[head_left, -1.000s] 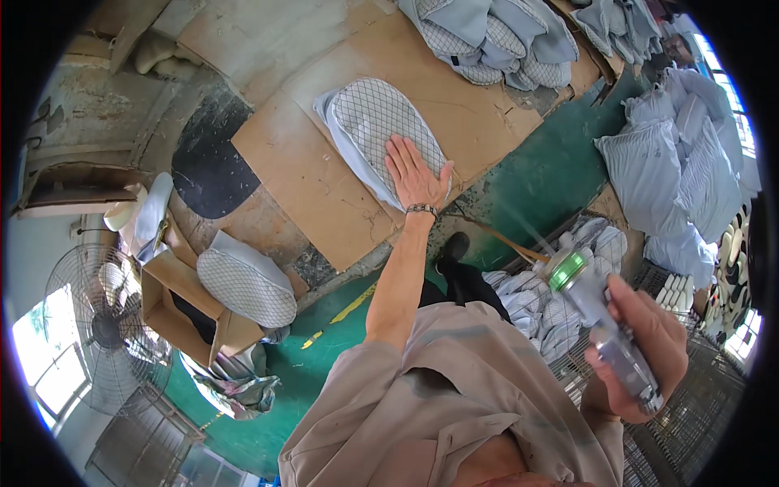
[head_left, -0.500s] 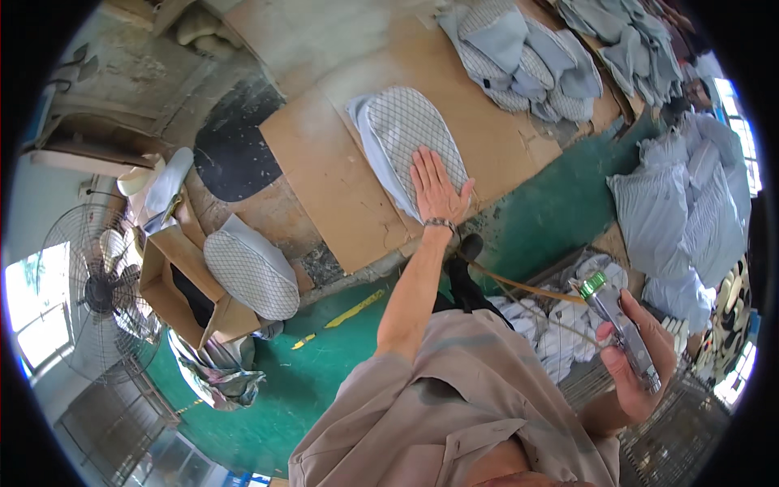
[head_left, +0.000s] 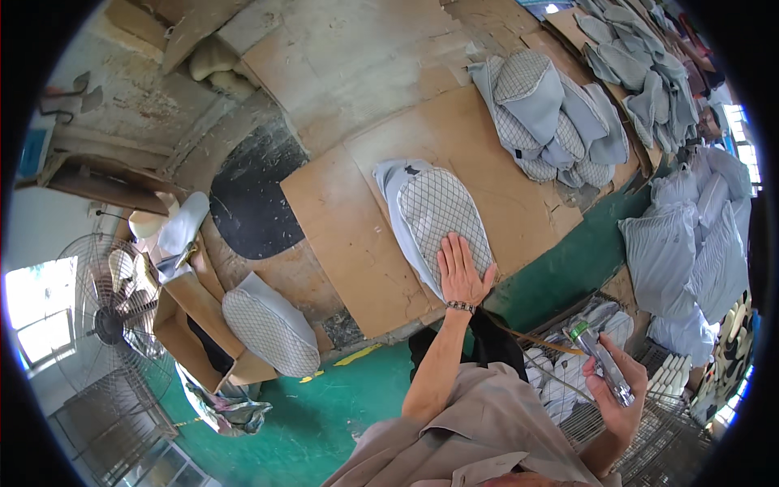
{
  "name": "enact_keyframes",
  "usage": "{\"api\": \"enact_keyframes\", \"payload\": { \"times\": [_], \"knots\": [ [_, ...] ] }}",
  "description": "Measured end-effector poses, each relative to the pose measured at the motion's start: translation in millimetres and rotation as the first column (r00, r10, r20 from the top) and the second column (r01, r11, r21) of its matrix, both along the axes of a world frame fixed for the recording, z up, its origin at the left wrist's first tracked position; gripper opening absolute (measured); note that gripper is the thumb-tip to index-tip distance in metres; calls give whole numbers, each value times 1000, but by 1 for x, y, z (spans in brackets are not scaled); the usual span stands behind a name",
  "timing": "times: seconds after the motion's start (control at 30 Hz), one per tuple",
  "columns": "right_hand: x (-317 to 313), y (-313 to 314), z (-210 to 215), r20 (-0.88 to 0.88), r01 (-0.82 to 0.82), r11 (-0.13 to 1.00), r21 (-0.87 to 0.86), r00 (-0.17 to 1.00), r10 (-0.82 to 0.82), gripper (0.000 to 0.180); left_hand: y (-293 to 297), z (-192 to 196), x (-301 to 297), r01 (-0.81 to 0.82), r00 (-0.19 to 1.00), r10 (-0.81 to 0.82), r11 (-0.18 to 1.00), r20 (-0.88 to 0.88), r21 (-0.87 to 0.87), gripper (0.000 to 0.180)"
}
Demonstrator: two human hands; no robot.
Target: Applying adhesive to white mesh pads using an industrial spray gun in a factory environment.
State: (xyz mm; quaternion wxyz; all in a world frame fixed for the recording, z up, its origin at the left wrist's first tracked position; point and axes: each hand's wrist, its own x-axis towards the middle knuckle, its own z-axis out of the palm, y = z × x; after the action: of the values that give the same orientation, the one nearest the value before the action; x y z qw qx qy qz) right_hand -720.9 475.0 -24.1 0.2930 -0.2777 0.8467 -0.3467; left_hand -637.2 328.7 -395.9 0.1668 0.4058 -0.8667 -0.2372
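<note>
Cardboard worktop [head_left: 341, 235] — left hand [head_left: 461, 272] flat, fingers spread, on mesh cover [head_left: 438, 215]; right hand [head_left: 613, 398] clamps a tool [head_left: 600, 372].

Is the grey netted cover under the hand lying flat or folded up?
Flat. The cover lies spread out on the brown board, its whole quilted face showing, with the left hand pressed palm-down on its near end.

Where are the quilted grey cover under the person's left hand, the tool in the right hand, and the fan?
quilted grey cover [head_left: 434, 213], head view, its mesh-patterned middle
tool [head_left: 602, 365], head view, its metal body
fan [head_left: 109, 321], head view, its hub
</note>
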Motion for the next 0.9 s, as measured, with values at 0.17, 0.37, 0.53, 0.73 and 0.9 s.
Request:
{"api": "enact_keyframes", "payload": {
  "times": [0.17, 0.37, 0.53, 0.73, 0.9],
  "knots": [
    [-33, -31, -16, 73, -60, 998, 8, 996, 59, 53, 3, -17, -3, -7, 1000, 7, 1000, -16, -11, 95],
    [-68, -65, -26, 71, -206, 977, -50, 975, 209, 55, 4, -25, -5, -18, 1000, 18, 1000, 7, -13, 97],
    [-60, -55, -4, -42, -319, 947, -43, 947, 318, 59, 3, -19, -5, -34, 999, 33, 997, -13, -63, 95],
    [-3, -18, 22, -232, -348, 931, -112, 920, 316, 58, 3, -5, -2, -2, 1000, 1, 998, -23, -57, 94],
    [42, 13, 43, -299, -229, 969, -95, 935, 191, 55, 4, 9, 3, 35, 999, -36, 998, -17, -56, 94]
  ]
}}
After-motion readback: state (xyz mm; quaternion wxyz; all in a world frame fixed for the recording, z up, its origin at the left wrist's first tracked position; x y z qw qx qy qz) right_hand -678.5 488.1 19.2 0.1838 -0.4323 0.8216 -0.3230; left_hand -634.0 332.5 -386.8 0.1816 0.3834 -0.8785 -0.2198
